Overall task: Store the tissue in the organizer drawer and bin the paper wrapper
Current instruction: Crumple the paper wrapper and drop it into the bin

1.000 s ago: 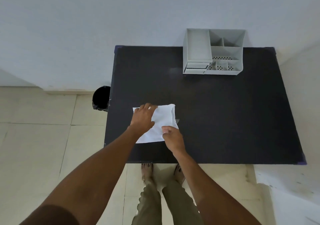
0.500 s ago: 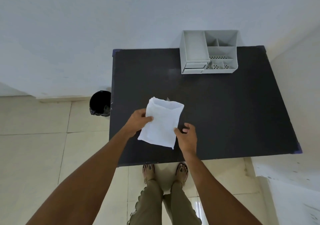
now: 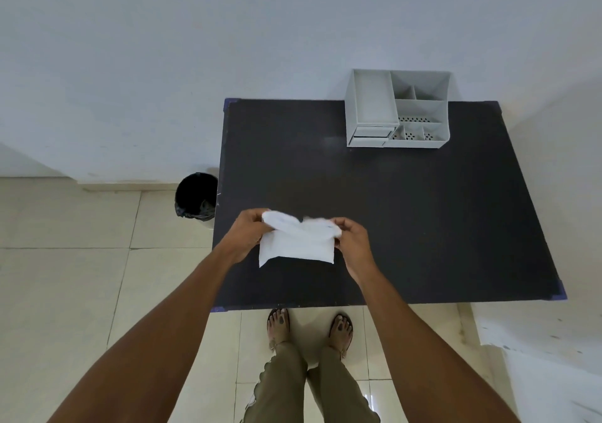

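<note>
Below frame centre, my left hand (image 3: 246, 235) and right hand (image 3: 352, 240) grip the paper wrapper (image 3: 298, 240) (tissue unseen), drawer (image 3: 371, 132) and bin (image 3: 196, 199) unused.

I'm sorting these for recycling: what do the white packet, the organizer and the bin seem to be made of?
Packet: thin matte white paper, apparently; it creases and flops where both hands pull its top open.
Organizer: probably moulded plastic, pale grey, smooth, with thin rigid walls and perforated floors.
Bin: body material unclear; a crinkled, slightly glossy black liner, probably plastic film, fills it.
</note>
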